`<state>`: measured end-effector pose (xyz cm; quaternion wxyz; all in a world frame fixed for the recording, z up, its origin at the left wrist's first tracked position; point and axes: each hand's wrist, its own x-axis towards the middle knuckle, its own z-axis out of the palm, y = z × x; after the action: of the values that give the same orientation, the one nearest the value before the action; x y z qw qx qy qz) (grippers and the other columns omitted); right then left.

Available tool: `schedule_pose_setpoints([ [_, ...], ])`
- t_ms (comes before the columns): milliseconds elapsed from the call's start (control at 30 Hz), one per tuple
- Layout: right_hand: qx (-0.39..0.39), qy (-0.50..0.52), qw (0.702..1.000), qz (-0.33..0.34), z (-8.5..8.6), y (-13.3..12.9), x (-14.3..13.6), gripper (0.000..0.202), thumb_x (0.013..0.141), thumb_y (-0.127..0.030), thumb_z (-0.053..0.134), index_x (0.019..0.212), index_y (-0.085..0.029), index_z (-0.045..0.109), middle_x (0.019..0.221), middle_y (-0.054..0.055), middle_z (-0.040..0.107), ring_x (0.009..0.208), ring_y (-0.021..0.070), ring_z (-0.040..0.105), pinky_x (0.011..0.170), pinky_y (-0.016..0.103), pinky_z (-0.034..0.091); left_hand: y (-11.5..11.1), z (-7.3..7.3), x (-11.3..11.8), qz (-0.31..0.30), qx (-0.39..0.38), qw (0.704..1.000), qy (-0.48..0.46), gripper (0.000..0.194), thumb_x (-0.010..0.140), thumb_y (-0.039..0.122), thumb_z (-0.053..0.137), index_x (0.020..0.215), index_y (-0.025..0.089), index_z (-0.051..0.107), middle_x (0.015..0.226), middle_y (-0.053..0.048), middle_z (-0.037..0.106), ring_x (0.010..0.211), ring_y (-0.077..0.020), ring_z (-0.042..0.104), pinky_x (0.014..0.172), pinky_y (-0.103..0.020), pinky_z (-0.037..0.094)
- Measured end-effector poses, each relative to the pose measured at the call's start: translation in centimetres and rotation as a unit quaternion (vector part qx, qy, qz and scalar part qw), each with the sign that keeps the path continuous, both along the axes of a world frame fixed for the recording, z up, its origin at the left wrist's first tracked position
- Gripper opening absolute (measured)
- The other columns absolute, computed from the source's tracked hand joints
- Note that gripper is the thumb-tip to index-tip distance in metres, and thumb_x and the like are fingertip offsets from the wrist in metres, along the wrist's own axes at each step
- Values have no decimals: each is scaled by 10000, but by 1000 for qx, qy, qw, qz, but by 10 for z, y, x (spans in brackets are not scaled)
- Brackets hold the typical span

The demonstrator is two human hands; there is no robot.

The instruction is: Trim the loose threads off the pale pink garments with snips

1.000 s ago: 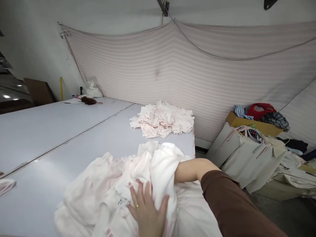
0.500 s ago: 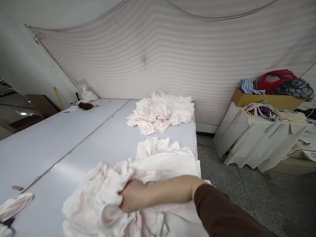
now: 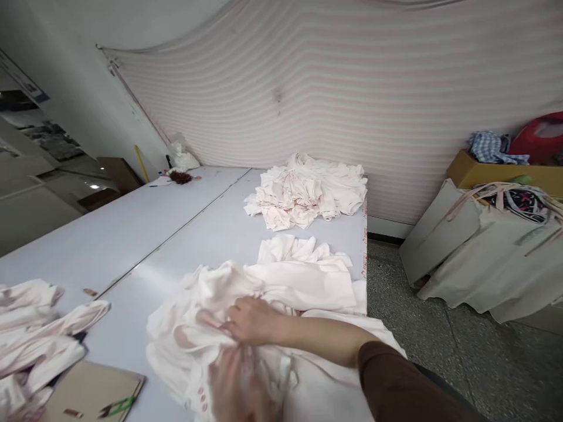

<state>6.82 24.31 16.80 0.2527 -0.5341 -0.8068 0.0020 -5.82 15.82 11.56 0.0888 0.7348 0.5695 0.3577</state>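
A heap of pale pink-white garments (image 3: 193, 305) lies on the table in front of me. My right hand (image 3: 253, 319) reaches across from the right, its bent fingers closed on a garment in the heap. Close below it, at the bottom of the view, my left hand (image 3: 235, 381) is smeared by motion against the same cloth, so its fingers cannot be made out. Small reddish marks show on the fabric beside the left hand. Folded garments (image 3: 308, 281) of the same colour lie just beyond my right forearm.
Farther back on the table (image 3: 176, 258) sits another garment pile (image 3: 308, 190). At left are more garments (image 3: 44, 334) and a brown board (image 3: 97, 384) carrying green-handled snippers (image 3: 116, 406). A cloth-covered stack with a cardboard box (image 3: 505, 173) stands right, across the floor.
The view has swung left, revealing the board and snippers. My right hand has come out from under the cloth folds onto their top, and my left hand now shows beside it.
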Motion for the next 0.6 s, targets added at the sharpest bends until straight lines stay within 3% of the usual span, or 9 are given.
schedule_pose_setpoints([
  [67, 21, -6, 999, -33, -12, -23, 48, 348, 986, -428, 430, 1031, -151, 636, 977, 119, 656, 913, 221, 614, 772, 330, 532, 12, -1, 22, -33, 68, 996, 40, 490, 907, 347, 469, 1361, 167, 507, 1466, -149, 475, 1429, -339, 302, 1157, -559, 218],
  [133, 8, -30, 996, -89, -35, -39, 98, 356, 952, -396, 500, 1193, -150, 590, 1102, 150, 626, 1006, 258, 586, 815, 375, 533, 28, -6, 32, -2, 133, 987, 94, 533, 930, 335, 423, 1394, 76, 454, 1478, -230, 430, 1463, -375, 185, 1146, -628, 150],
  [200, -24, -79, 988, -128, -68, -43, 137, 525, 919, -338, 553, 1409, -188, 438, 1296, 185, 541, 1130, 306, 540, 811, 406, 543, 46, -17, 29, 55, 167, 975, 134, 561, 933, 369, 423, 1410, 75, 431, 1497, -253, 388, 1470, -407, 113, 1118, -676, 146],
  [267, -61, -122, 984, -115, -104, -32, 155, 648, 886, -247, 572, 1487, -207, 332, 1453, 198, 416, 1264, 342, 457, 837, 411, 543, 63, -32, 19, 102, 182, 966, 150, 639, 906, 437, 479, 1454, 128, 373, 1530, -237, 338, 1467, -424, 102, 1102, -696, 166],
  [367, -110, -146, 973, -139, -146, 10, 144, 700, 838, -177, 590, 1490, -149, 337, 1467, 263, 384, 1301, 431, 416, 850, 506, 535, 91, -56, 1, 143, 197, 959, 144, 816, 846, 502, 573, 1522, 215, 216, 1557, -202, 302, 1458, -428, 159, 1091, -695, 214],
  [433, -115, -144, 973, -141, -158, 49, 121, 676, 866, -152, 534, 1503, -130, 307, 1488, 278, 347, 1321, 448, 391, 847, 525, 532, 113, -68, -10, 151, 194, 960, 134, 891, 809, 534, 616, 1530, 246, 178, 1561, -192, 298, 1445, -447, 185, 1077, -704, 234],
  [500, -116, -140, 974, -137, -159, 89, 99, 673, 884, -154, 509, 1515, -128, 277, 1496, 275, 336, 1328, 452, 382, 857, 547, 523, 140, -72, -22, 151, 181, 964, 126, 937, 765, 585, 638, 1522, 246, 203, 1560, -192, 300, 1435, -466, 196, 1069, -711, 234],
  [600, -108, -136, 977, -126, -144, 144, 70, 719, 887, -201, 532, 1533, -164, 217, 1521, 250, 304, 1313, 452, 398, 849, 577, 518, 184, -66, -43, 163, 118, 974, 100, 938, 731, 661, 598, 1503, 270, 237, 1581, -159, 266, 1447, -462, 146, 1073, -729, 177],
])
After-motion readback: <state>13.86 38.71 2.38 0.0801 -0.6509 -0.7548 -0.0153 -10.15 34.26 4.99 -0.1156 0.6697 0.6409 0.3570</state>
